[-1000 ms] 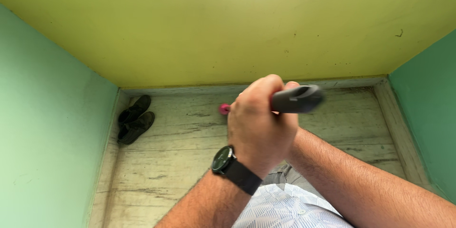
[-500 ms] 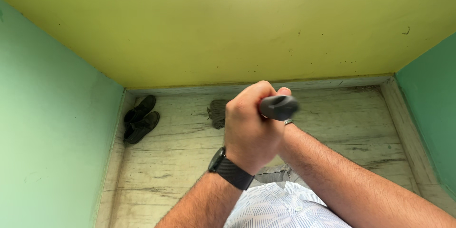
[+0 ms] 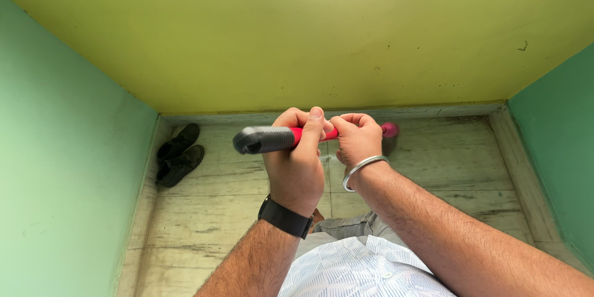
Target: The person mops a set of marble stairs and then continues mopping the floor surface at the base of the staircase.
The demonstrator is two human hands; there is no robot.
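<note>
Seen from above, looking down past a striped pale shirt (image 3: pixel 352 269) at a worn whitish stone floor (image 3: pixel 204 223). At far left stands a green painted wall (image 3: pixel 62 148); beside its foot a pair of dark shoes (image 3: pixel 177 154) lies on the floor, tucked into the corner, well apart from the hands. Ahead rises a yellow-green wall (image 3: pixel 278 43). Near the middle, a long stick-like tool with a grey rubbery end and red shaft (image 3: pixel 272 138) is held roughly level, its grey end pointing left and its pink tip (image 3: pixel 389 129) showing at right. The left hand (image 3: pixel 298 158), with a black wristwatch (image 3: pixel 284 217), is clenched round the red shaft, thumb laid along it, seemingly to steady it. Just beside it, the right hand (image 3: pixel 356 139), wearing a silver bangle (image 3: pixel 362 169), closes its fingers on the same shaft nearer the pink tip, so both hands share the load. Another green wall (image 3: pixel 557 148) closes the right side.
</note>
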